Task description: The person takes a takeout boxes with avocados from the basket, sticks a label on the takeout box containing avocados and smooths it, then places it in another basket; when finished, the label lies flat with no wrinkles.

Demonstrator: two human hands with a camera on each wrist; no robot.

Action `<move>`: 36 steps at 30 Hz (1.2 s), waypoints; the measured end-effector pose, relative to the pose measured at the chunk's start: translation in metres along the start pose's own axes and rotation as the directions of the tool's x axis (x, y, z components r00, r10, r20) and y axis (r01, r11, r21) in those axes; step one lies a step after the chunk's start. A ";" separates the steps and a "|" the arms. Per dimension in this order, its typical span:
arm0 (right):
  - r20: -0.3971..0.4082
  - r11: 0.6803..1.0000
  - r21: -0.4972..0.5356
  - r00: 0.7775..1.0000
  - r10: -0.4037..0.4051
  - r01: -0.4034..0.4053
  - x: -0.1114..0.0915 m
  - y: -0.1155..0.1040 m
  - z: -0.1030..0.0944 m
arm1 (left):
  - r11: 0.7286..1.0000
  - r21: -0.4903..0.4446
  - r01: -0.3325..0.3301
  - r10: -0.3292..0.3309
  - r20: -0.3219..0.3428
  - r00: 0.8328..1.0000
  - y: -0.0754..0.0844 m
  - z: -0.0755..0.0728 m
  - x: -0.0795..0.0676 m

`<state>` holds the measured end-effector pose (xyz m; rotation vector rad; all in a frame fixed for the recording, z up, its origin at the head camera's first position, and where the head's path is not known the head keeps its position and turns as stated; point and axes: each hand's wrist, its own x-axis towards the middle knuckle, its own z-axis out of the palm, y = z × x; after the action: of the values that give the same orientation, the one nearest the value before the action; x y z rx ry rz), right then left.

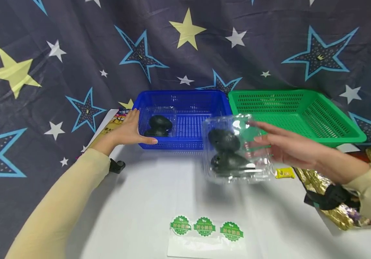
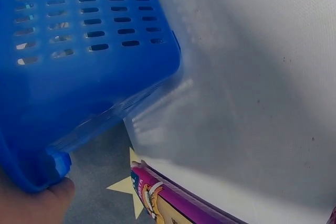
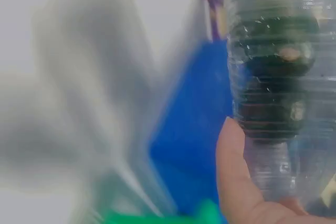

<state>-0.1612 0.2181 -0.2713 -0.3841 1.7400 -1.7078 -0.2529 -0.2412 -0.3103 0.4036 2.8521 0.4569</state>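
A clear plastic clamshell box (image 1: 209,169) with two dark avocados (image 1: 224,140) inside hangs tilted above the white table. My right hand (image 1: 284,144) grips it by its right side; in the right wrist view the thumb (image 3: 233,161) lies against the ridged plastic. At the front left corner of the blue basket (image 1: 188,144), my left hand (image 1: 125,129) rests on the rim, thumb stretched along the front edge and fingers straight along the left side. Another clear box (image 1: 172,111) with dark avocados stands inside that basket, at its left end.
A green basket (image 1: 334,138) adjoins the blue one on the right. Three round green stickers (image 1: 204,226) lie on a white sheet in front. A small yellow packet (image 1: 284,173) and gold bags (image 1: 316,180) sit at right; another snack bag (image 1: 112,126) is at left.
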 end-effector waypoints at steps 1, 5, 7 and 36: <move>0.016 1.000 0.021 1.000 0.015 -0.016 -0.004 0.011 0.005 | 1.000 0.002 -0.002 0.002 -0.002 1.000 0.000 -0.001 0.000; 0.034 0.996 0.032 0.996 0.081 -0.082 -0.012 0.047 0.020 | 1.000 0.007 -0.010 0.010 -0.009 1.000 0.001 -0.004 0.000; 0.018 0.994 0.055 0.995 0.096 -0.097 -0.010 0.059 0.026 | 1.000 0.006 -0.011 0.011 -0.009 1.000 0.001 -0.004 -0.001; -0.080 0.993 0.009 0.990 0.117 -0.116 0.012 0.091 0.023 | 0.994 0.059 -0.097 0.108 -0.225 0.968 0.033 0.012 -0.023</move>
<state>-0.1343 0.2017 -0.3605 -0.2100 1.7797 -1.6635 -0.2207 -0.2147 -0.3067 0.5423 3.0791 0.4842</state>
